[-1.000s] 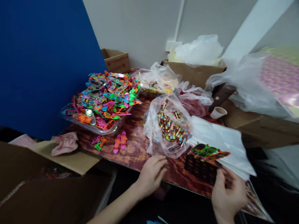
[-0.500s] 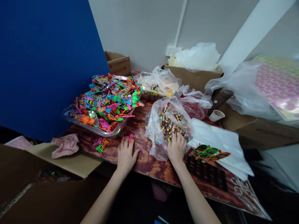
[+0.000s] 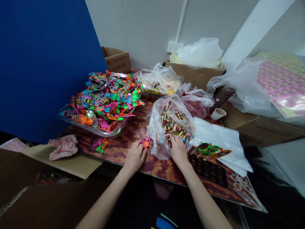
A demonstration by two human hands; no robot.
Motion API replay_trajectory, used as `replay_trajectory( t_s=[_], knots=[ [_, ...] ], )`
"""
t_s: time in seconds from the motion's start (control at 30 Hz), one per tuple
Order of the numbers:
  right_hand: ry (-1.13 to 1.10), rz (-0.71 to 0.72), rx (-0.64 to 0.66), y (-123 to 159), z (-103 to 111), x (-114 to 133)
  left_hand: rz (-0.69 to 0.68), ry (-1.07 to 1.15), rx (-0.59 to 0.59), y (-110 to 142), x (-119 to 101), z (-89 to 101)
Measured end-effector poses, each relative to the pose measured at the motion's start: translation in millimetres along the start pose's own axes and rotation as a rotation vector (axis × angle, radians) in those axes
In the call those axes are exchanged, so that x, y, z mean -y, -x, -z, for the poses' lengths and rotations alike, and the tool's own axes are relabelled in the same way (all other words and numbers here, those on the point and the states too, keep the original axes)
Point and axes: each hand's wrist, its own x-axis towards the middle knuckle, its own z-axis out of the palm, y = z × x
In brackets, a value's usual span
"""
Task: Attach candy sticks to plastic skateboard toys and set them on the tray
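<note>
The pink and orange toys (image 3: 146, 142) are pinched in the fingertips of the left hand (image 3: 134, 156), just off the table (image 3: 133, 128) or on it; which one cannot be told. The right hand (image 3: 178, 152) is dipped at the near side of the clear bag (image 3: 156, 140), with its fingers bent over the little tubes (image 3: 175, 127); whether one is gripped cannot be seen. The toys are best held lightly, so they are not bent. Tubes are best picked by the tips, with the thin bag wall kept out of the pinch. The front edge of the table is close under both wrists, so things should be kept in from it. Right of the right hand, the black rack (image 3: 214, 173) could be bumped. More room is left between the left hand and the big tub (image 3: 114, 132).
</note>
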Motion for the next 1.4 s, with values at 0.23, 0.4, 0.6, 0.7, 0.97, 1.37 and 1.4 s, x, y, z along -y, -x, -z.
replay_trajectory(
  t_s=[0.23, 0.4, 0.6, 0.7, 0.97, 1.37, 1.4],
  knots=[
    [-0.139, 0.012, 0.005, 13, 15, -4, -0.022, -0.027, 0.062, 0, -9, -2.6],
    [-0.351, -0.136, -0.092, 18, 26, -1, 0.117, 0.211, -0.035, -14, -10, 16.6],
    [-1.124, -0.460, 0.100, 15, 39, 36, 0.525, 1.035, 0.080, -23, -38, 48.6],
    [-1.225, -0.372, 0.129, 7, 44, 57, 0.575, 1.239, 0.284, -21, -55, 48.8],
    [-1.595, -0.628, 0.181, 10, 52, 62, 0.512, 1.672, 0.359, -17, -62, 52.8],
    [-1.403, -0.485, 0.225, 40, 61, 82, 0.746, 1.632, 0.072, -25, -81, 11.1],
    [-1.371, -0.473, 0.211, 42, 64, 79, 0.766, 1.681, 0.097, -25, -80, 13.5]
  ],
)
